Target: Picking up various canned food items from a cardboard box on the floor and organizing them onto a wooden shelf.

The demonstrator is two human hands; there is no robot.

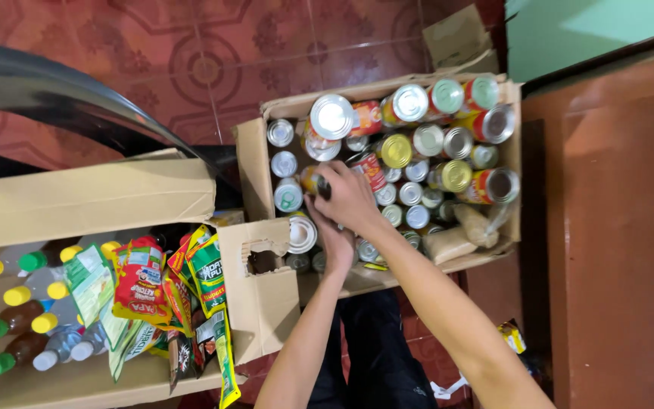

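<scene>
Cardboard box (253, 163) on the red tile floor (191, 60) holds many tin cans, upright and on their sides. Right hand (351, 198) is inside the box near its left wall, fingers clamped around a small can (313, 182) lying tilted among the others. Left hand (334, 241) sits just beneath the right, largely hidden; its grip cannot be told. A second box (77, 201) to the left holds capped bottles (9, 318) and snack packets (141, 280).

Both hands (346, 204) forward, arms outstretched (grips curled)
</scene>
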